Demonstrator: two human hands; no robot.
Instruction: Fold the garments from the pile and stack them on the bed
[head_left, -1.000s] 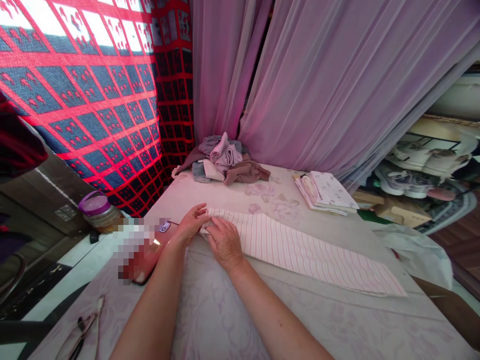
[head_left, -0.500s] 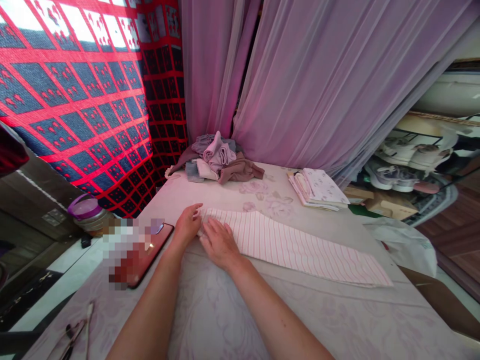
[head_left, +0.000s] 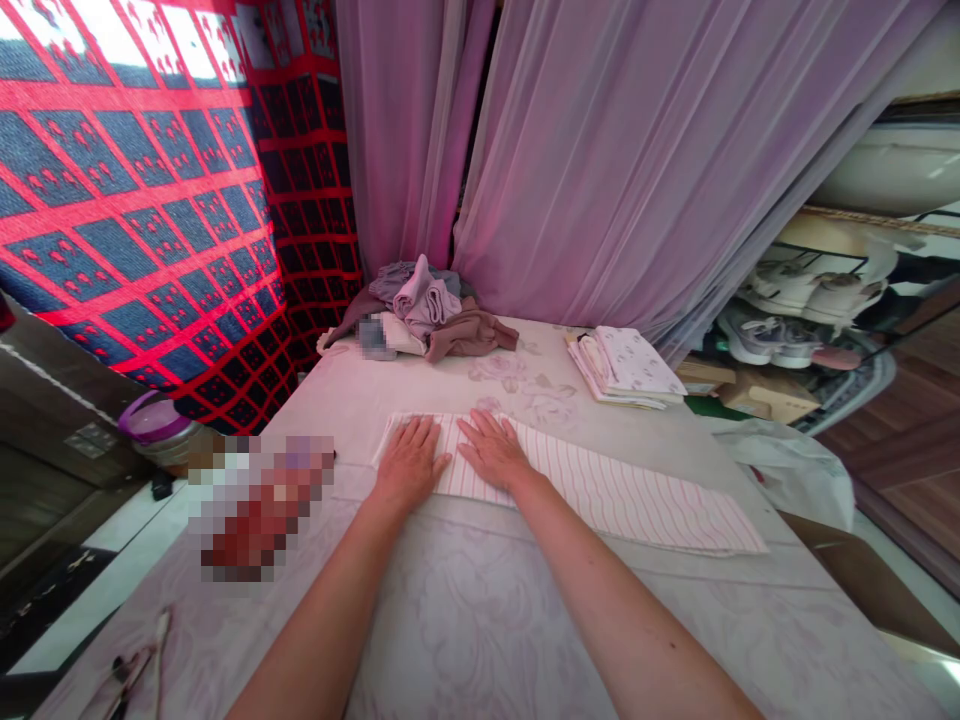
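Striped pants (head_left: 637, 490), white with pink lines and folded lengthwise, lie flat across the table (head_left: 465, 620). Their wide end is at the left and they narrow toward the right. My left hand (head_left: 409, 460) rests palm down on the wide end, fingers stretched out. Just to its right, my right hand (head_left: 495, 450) lies flat on the same cloth with its fingers spread. Both hands press on the fabric and neither grips it. The cloth beneath the palms is hidden.
A heap of crumpled clothes (head_left: 427, 310) sits at the back left, and a folded stack of cloths (head_left: 626, 365) at the back right. A blurred-out reddish object (head_left: 262, 510) and a cable (head_left: 161, 650) lie on the left. Shoes (head_left: 772, 335) stand on a rack at the right.
My left hand has let go of the pants' left edge and now lies flat on them. My right hand has slid to the right along the cloth. The view has shifted slightly.
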